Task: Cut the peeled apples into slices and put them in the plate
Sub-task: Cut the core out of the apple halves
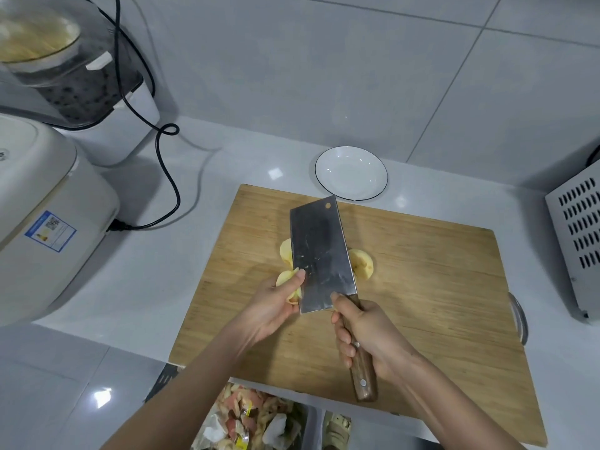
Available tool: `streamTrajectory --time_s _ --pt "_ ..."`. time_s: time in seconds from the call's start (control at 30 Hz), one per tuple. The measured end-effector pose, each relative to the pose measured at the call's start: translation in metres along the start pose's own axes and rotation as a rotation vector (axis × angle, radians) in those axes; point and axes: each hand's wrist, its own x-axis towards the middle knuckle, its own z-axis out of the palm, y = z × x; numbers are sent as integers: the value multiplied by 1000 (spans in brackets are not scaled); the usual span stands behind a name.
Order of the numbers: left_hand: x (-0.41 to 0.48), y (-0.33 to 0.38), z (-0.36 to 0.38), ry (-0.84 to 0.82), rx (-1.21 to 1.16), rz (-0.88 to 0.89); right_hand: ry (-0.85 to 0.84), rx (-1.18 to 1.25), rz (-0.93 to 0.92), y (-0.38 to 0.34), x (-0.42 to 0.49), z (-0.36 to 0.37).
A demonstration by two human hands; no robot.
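Single head-worn view, forward and down, close over the cutting board (422, 271)

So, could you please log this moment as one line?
right hand grips cleaver | left hand holds apple piece | plate empty

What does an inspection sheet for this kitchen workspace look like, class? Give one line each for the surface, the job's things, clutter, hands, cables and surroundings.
Surface: wooden cutting board lying on a white counter.
Job's things: plate empty, beyond the board; peeled apple pieces on the board, partly hidden by the cleaver.
Clutter: peel scraps below the counter's front edge.
Hands: left hand holds an apple piece against the blade; right hand grips the cleaver's wooden handle.
Cables: black cable looped on the counter, plugged into the rice cooker.
Surroundings: tiled wall; vented metal box at right.
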Motion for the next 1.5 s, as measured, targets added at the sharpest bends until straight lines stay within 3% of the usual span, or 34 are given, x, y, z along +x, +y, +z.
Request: streamTrajectory --time_s 0.17,0.43,0.53,0.63,0.73,1.07,1.17,1.27,1.43,1.5 --pt "-2 15 -10 -141 130 -89 -39 -9 40 -3 -1 -5" --pt "7 3 0 -36 -30 15 -11 -2 -11 -5 4 -1" --pt "3 11 -7 -187 -26 -46 -50 3 25 -11 4 -8" --pt "4 13 -20 -401 -213 -90 -102 52 54 -18 6 -12" --pt "5 9 -18 -510 -383 -101 -135 123 79 -22 11 -11" --pt "5 9 -6 -429 -357 29 -123 -42 56 -50 11 -9" --pt "9 9 -17 -296 -389 0 -107 -83 42 -60 9 -14" --pt "14 8 -38 -162 -363 -13 -58 -128 -50 -64 3 -21" --pt "9 15 -37 -353 -449 81 12 -495 -384 -40 -9 -10" --pt "11 16 -35 -354 -457 130 89 -681 -551 -28 -11 -5"
